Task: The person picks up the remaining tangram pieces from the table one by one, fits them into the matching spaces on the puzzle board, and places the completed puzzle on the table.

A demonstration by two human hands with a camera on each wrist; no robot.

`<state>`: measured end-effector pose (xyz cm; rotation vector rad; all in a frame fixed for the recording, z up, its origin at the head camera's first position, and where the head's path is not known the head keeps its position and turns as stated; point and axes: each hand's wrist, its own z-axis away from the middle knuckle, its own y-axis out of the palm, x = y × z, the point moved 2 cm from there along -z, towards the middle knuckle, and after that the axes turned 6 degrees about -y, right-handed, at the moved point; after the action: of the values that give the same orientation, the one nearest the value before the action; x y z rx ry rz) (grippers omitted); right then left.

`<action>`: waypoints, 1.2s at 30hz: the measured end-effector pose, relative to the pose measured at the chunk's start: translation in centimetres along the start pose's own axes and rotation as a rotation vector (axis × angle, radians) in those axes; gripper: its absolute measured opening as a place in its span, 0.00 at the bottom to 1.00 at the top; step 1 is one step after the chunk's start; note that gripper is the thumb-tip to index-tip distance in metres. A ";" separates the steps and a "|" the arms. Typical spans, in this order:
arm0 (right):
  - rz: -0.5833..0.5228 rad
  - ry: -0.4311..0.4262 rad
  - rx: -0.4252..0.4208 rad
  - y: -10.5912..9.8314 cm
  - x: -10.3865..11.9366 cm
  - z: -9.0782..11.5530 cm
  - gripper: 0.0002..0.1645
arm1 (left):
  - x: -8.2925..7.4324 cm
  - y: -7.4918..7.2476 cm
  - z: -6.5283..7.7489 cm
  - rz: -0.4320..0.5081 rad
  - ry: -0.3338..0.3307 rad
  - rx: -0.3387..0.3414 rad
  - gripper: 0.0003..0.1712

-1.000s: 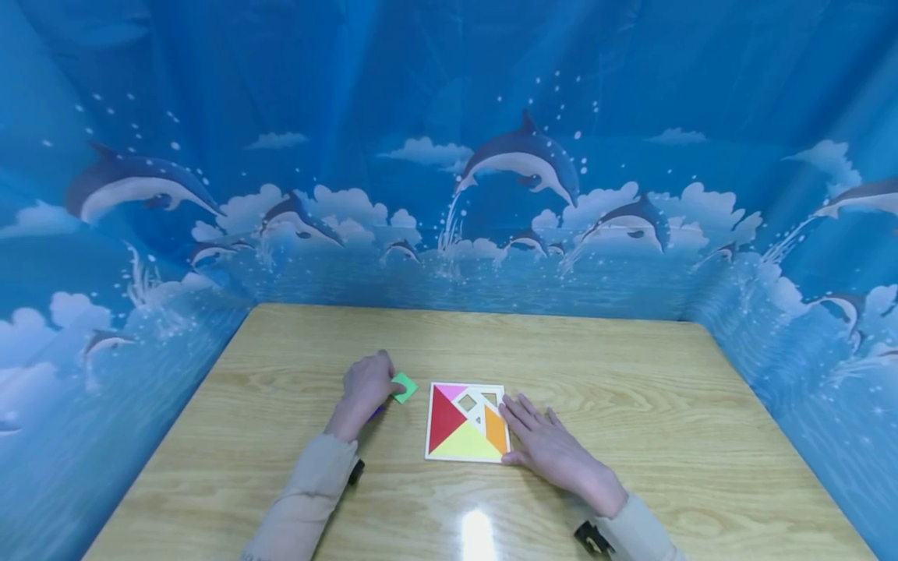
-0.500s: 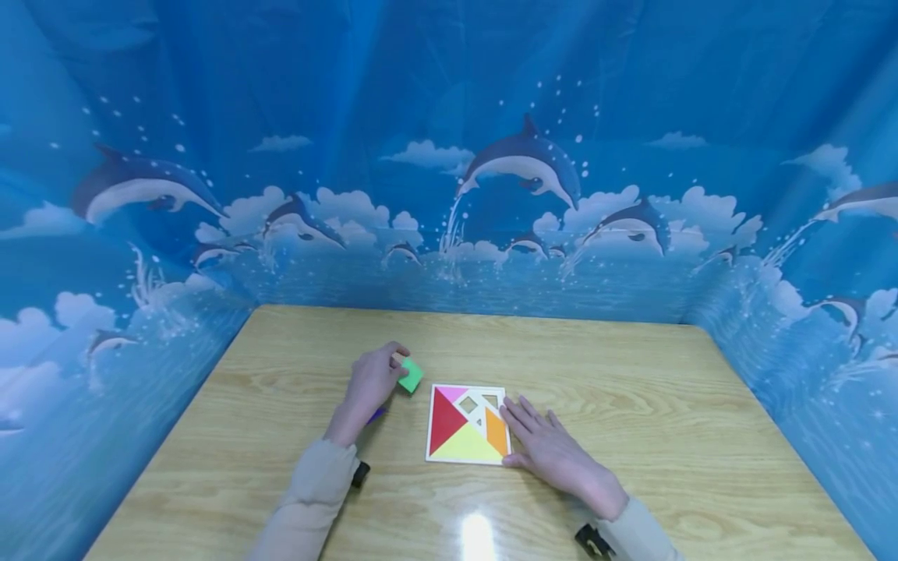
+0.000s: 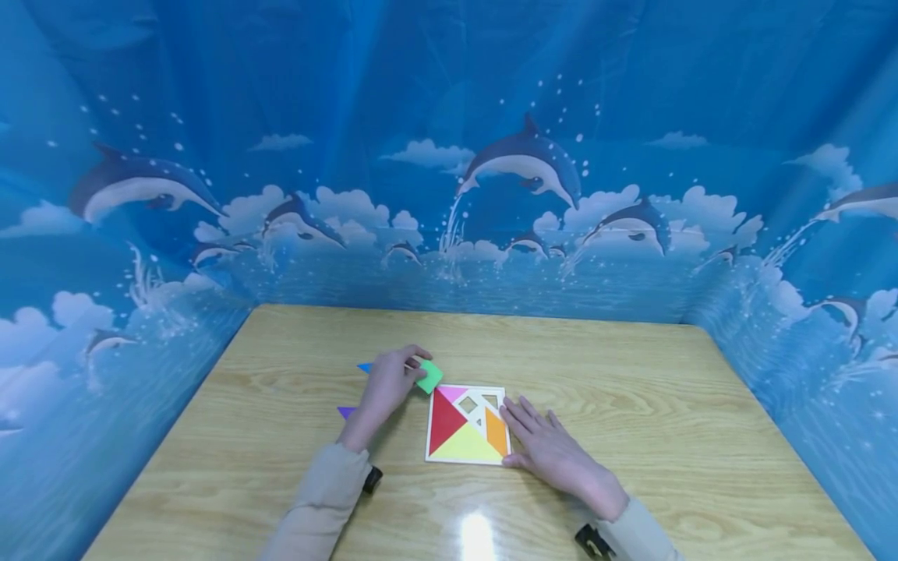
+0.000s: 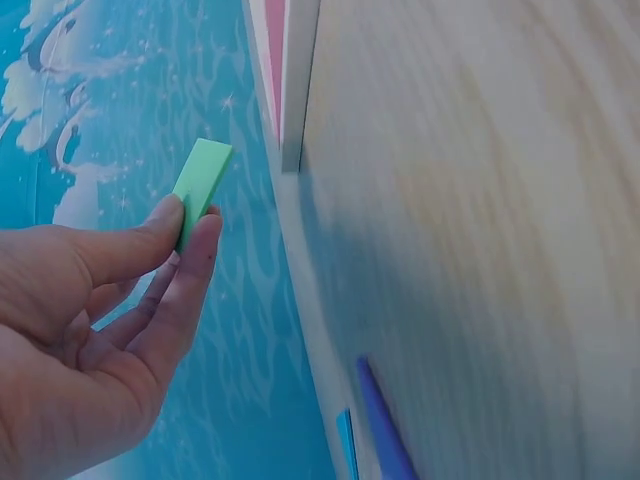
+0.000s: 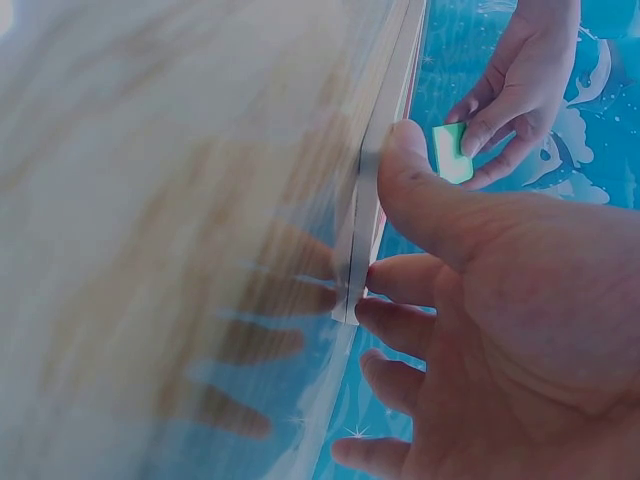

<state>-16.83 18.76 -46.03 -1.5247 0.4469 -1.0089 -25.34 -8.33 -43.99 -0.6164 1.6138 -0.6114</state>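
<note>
My left hand (image 3: 390, 383) pinches a green square tangram piece (image 3: 429, 377) between thumb and fingers, above the table near the far left corner of the white tangram tray (image 3: 427, 436). In the left wrist view the green piece (image 4: 204, 182) is lifted off the wood. Red, yellow, orange and pink pieces lie in the tray; a square recess (image 3: 468, 404), a triangular recess and a small hole show the base. My right hand (image 3: 554, 452) rests along the tray's right edge with its fingers spread and straight, thumb and fingertips at the rim (image 5: 360, 220).
Partly behind my left hand and forearm lie a blue piece (image 3: 364, 367) and a purple piece (image 3: 346, 411) on the wooden table (image 3: 631, 389). A blue curtain (image 3: 393, 280) with dolphins stands round the table's back and sides.
My left hand has lifted the green square from the table and carried it right, to the tray's far left corner. Blue and purple pieces now show more. My right hand has stayed put.
</note>
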 end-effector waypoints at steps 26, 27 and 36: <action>-0.009 -0.010 0.005 -0.1 0.0 0.0 0.46 | -3.0 4.9 -0.1 -0.060 -0.001 0.271 0.13; -0.010 -0.012 0.007 -0.1 0.0 0.0 0.46 | -3.0 5.0 -0.1 -0.061 -0.006 0.281 0.13; -0.009 -0.011 0.003 -0.2 0.0 0.0 0.46 | -3.4 5.4 0.5 -0.091 -0.014 0.319 0.20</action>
<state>-16.85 18.77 -45.87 -1.5298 0.4309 -1.0072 -24.76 -2.09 -45.35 -0.4565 1.4406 -0.9087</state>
